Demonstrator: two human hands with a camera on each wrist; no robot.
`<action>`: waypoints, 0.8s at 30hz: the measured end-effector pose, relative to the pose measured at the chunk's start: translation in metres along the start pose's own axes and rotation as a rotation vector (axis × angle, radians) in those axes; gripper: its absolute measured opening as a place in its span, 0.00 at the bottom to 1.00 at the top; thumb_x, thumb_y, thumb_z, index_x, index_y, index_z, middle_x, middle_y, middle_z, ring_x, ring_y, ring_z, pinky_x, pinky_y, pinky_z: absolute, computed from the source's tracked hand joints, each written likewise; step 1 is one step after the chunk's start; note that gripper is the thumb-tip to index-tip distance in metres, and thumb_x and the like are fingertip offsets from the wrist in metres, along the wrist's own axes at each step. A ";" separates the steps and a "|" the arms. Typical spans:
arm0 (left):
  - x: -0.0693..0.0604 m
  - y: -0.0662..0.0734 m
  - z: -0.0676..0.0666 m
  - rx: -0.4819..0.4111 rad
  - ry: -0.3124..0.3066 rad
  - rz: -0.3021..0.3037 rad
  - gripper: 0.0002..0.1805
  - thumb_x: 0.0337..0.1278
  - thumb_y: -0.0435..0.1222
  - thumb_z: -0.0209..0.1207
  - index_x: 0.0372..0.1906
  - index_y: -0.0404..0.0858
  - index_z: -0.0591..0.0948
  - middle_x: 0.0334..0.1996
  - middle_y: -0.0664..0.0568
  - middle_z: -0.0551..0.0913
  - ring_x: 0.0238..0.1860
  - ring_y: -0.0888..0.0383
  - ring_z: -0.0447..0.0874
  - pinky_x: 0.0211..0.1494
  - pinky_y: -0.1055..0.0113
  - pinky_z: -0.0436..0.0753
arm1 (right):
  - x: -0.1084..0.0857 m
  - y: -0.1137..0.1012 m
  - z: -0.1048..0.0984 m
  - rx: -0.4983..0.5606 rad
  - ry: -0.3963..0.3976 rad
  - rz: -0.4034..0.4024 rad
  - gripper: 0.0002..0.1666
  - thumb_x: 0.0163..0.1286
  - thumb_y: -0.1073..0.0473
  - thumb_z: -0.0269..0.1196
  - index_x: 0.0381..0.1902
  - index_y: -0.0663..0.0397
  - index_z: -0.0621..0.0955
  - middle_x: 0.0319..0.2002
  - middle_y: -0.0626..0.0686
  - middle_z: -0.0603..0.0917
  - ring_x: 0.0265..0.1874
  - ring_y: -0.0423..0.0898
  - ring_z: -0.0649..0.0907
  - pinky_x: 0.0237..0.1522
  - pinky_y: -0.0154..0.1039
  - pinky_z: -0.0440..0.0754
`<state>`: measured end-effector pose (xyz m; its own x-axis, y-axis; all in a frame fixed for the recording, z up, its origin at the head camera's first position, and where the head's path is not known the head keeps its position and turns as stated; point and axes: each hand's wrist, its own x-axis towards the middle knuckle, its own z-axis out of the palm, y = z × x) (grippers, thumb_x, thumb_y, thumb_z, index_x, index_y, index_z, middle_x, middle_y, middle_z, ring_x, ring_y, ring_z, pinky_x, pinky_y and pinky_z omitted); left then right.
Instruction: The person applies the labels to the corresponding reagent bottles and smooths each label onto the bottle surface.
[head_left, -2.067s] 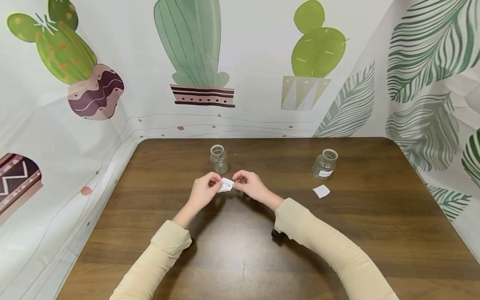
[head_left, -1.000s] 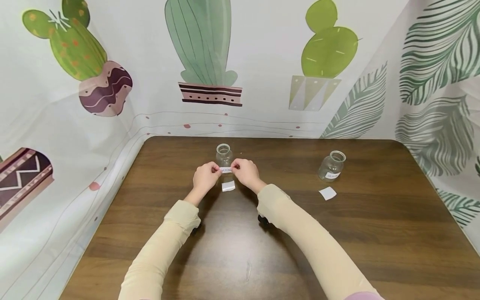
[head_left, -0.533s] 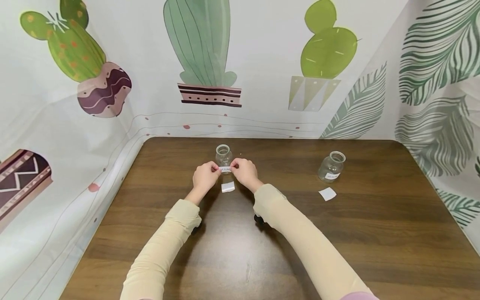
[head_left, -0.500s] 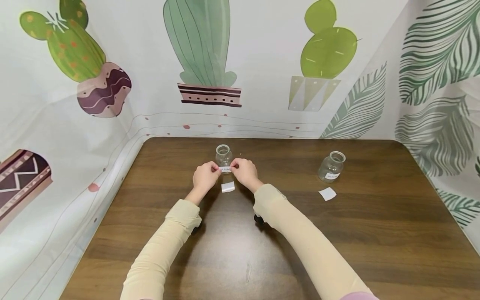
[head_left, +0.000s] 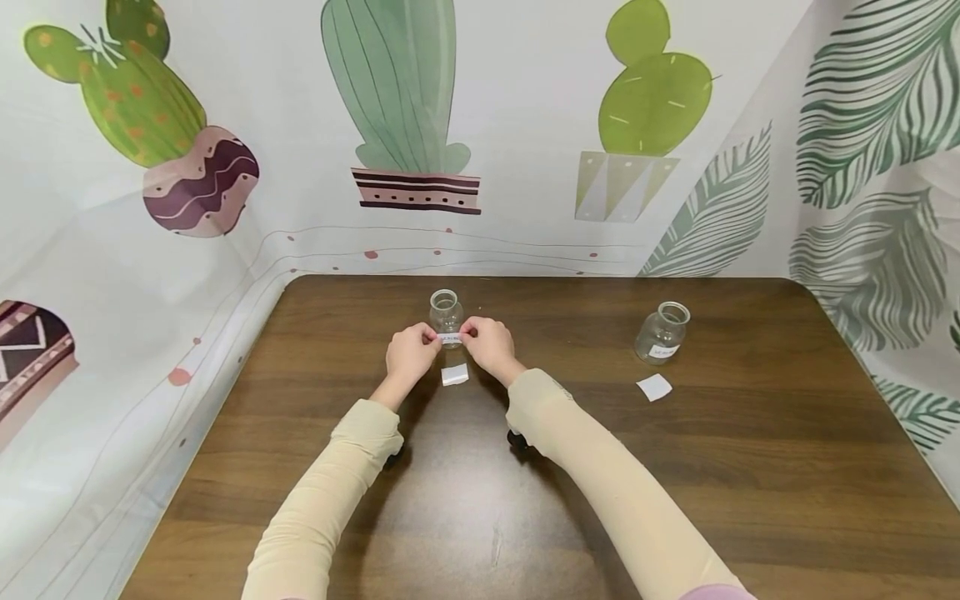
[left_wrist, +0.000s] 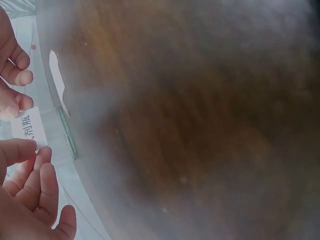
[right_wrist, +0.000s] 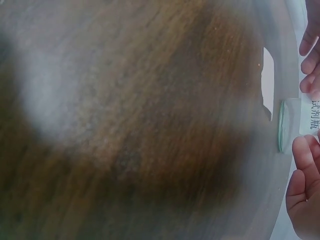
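A small white label (head_left: 450, 338) with handwritten characters is stretched across the front of a clear glass jar (head_left: 446, 310) at the back left of the table. My left hand (head_left: 410, 352) pinches its left end between thumb and fingertips. At the right end, the fingertips of my right hand (head_left: 491, 346) do the same. Both wrist views catch the label (left_wrist: 30, 127) between the hands, with the glass jar's base (right_wrist: 282, 127) behind it. Whether the label sticks fully to the glass cannot be told. Just in front of the jar lies a white paper piece (head_left: 454, 375).
Farther right stands a second glass jar (head_left: 663, 333) with a white label (head_left: 663, 352) on its front. Another white paper piece (head_left: 654, 387) lies before it. The brown wooden table (head_left: 750, 467) ends at a patterned cloth wall (head_left: 517, 183).
Both hands have moved from in front of the jar up to it, bringing the label against its front. The paper piece now lies on the table. Over the last half second the hands stay nearly still.
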<state>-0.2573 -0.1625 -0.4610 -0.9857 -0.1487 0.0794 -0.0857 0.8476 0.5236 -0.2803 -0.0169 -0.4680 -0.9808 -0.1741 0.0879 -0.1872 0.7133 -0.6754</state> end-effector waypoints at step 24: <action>0.005 -0.012 -0.012 0.001 -0.049 0.042 0.26 0.45 0.44 0.60 0.53 0.43 0.71 0.39 0.52 0.83 0.39 0.52 0.81 0.37 0.56 0.75 | 0.002 0.013 -0.014 0.112 -0.124 0.024 0.32 0.52 0.57 0.64 0.56 0.51 0.67 0.47 0.53 0.78 0.44 0.51 0.78 0.45 0.45 0.73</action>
<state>-0.2596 -0.1792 -0.4567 -0.9944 -0.0875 0.0594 -0.0440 0.8529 0.5203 -0.2850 0.0018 -0.4664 -0.9693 -0.2454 -0.0158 -0.1496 0.6393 -0.7542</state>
